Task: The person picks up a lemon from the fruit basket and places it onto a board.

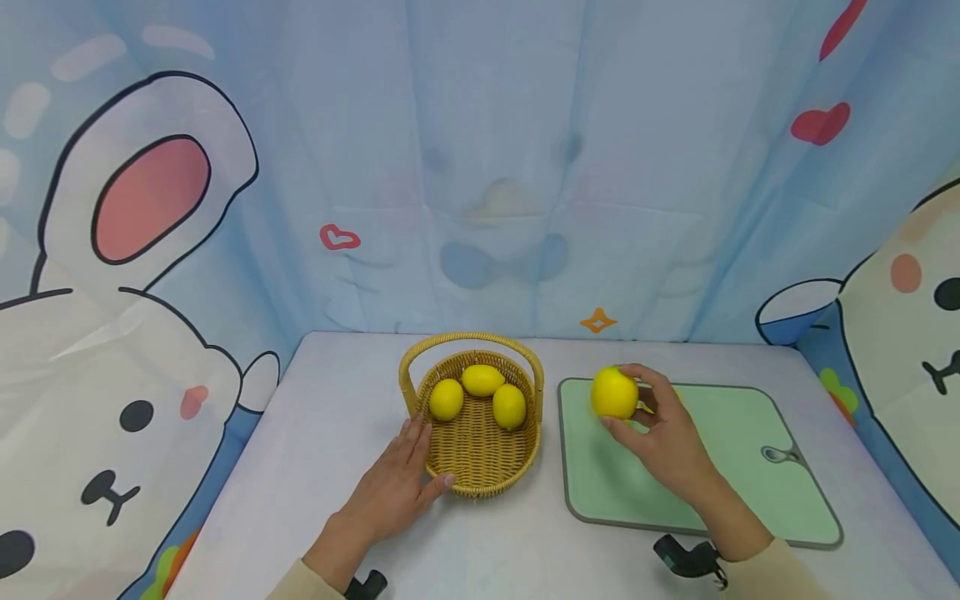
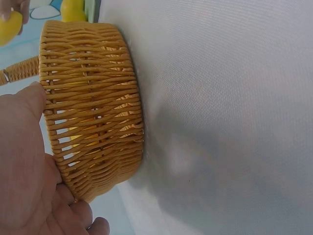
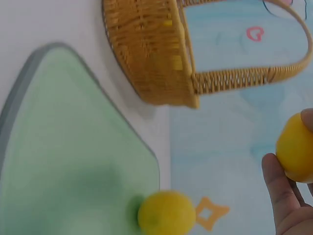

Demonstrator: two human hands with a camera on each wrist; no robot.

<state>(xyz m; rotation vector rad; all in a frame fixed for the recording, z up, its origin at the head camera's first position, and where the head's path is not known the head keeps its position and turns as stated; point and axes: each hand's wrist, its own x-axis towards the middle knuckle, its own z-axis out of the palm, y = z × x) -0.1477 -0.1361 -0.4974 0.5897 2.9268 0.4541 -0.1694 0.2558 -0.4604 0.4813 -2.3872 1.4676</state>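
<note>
My right hand (image 1: 670, 433) holds a yellow lemon (image 1: 614, 392) between thumb and fingers, raised over the green cutting board (image 1: 720, 492). Another lemon (image 3: 166, 213) lies on that board; in the head view the right hand mostly hides it. To the left stands a woven basket (image 1: 474, 462) with an upright handle. Inside it, toward the back, are three lemons (image 1: 483, 380). My left hand (image 1: 396, 483) rests against the basket's left side with its fingers extended, the thumb at the front rim. The left wrist view shows the thumb right at the weave (image 2: 93, 107).
A white cloth covers the table (image 1: 330, 400). Behind it hangs a light blue curtain (image 1: 495, 167) with cartoon figures, which also runs down both sides. The board has a grey edge and a small hanging-hole mark (image 1: 780, 455) at its right.
</note>
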